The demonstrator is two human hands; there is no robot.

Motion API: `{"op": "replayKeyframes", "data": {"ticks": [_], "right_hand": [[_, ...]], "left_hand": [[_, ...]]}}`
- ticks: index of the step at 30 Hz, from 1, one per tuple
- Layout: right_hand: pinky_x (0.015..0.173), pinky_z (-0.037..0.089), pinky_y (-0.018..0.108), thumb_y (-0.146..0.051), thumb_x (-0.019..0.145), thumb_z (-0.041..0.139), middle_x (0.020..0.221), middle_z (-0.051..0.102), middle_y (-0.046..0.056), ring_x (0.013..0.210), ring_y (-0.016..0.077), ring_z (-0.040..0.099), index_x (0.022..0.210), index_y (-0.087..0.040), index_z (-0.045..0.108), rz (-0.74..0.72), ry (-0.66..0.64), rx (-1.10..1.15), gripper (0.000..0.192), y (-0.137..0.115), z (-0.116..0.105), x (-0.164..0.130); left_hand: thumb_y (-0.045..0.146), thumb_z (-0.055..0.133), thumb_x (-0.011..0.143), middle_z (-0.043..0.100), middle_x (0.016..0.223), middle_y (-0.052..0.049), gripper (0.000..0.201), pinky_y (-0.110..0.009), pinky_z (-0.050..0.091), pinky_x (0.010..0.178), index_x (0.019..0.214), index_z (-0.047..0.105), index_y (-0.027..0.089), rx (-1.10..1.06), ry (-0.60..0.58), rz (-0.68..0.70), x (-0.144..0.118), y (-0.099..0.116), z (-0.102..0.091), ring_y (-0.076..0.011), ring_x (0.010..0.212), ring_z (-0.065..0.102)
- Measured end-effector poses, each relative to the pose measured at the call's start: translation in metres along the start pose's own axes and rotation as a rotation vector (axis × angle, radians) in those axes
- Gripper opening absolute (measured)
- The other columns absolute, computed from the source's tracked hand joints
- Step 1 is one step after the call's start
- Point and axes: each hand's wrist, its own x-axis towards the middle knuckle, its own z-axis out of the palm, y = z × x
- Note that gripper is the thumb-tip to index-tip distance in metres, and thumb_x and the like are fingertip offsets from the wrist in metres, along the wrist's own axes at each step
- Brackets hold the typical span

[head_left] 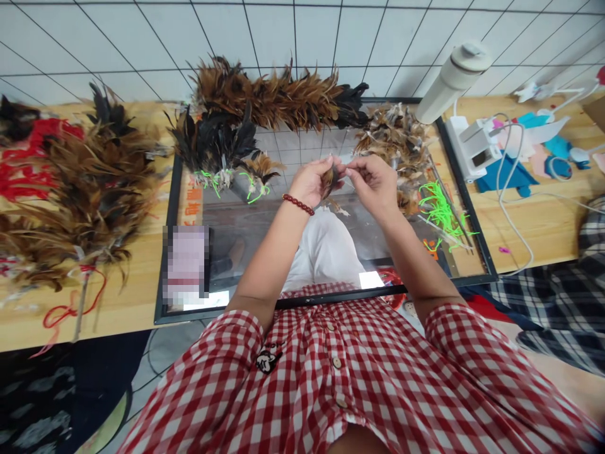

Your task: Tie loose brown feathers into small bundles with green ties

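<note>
Two hands (pixel 312 181) (pixel 373 180), one bead bracelet (pixel 297 204), one white bottle (pixel 451 79), one framed glass panel (pixel 466 202)

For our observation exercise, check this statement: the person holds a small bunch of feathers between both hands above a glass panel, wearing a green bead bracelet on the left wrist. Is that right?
Not quite. The bead bracelet on the left wrist is dark red, not green, as the head view shows. The rest stands: the left hand and right hand hold a small bunch of feathers above the glass panel.

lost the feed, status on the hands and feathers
Left hand shut on small feather bundle. Right hand pinching at it. Loose feather pile just behind.
</note>
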Motion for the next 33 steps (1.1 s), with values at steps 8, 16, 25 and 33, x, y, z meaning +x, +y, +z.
{"op": "replayKeyframes", "data": {"ticks": [8,16,25,33], "right_hand": [[0.082,0.052,0.039,-0.041,0.107,0.047,0.102,0.071,0.008,0.094,0.0236,0.066,0.118,-0.026,0.076,-0.156,-0.013,-0.295,0.034,0.000,0.005,0.012],[0.090,0.049,0.047,-0.035,0.106,0.047,0.110,0.071,0.010,0.103,0.0276,0.066,0.122,-0.028,0.070,-0.149,-0.088,-0.414,0.029,-0.006,-0.001,0.006],[0.103,0.046,0.057,-0.047,0.102,0.052,0.117,0.068,0.014,0.119,0.0356,0.062,0.105,-0.024,0.069,-0.122,-0.158,-0.250,0.029,-0.001,-0.008,0.005],[0.072,0.049,0.037,-0.058,0.083,0.082,0.078,0.063,0.003,0.072,0.0183,0.056,0.076,-0.025,0.066,-0.017,-0.268,0.377,0.037,0.001,-0.051,0.013]], "left_hand": [[0.044,0.082,0.087,0.068,0.064,0.002,0.031,-0.029,0.059,0.082,0.082,0.065,0.017,-0.008,0.018,0.027,-0.008,-0.008,0.012,-0.0136,0.072,0.071],[0.046,0.079,0.089,0.068,0.064,0.001,0.032,-0.027,0.056,0.070,0.082,0.066,0.018,-0.043,0.004,-0.002,0.000,-0.019,0.013,-0.0137,0.067,0.070],[0.049,0.077,0.090,0.073,0.070,-0.004,0.035,-0.028,0.059,0.072,0.082,0.068,0.016,0.080,0.015,0.090,-0.001,-0.023,0.017,-0.0171,0.074,0.075],[0.030,0.081,0.086,0.078,0.078,-0.003,0.022,-0.024,0.058,0.085,0.071,0.070,0.018,0.279,0.156,0.434,0.001,-0.004,0.004,-0.0119,0.081,0.074]]}}
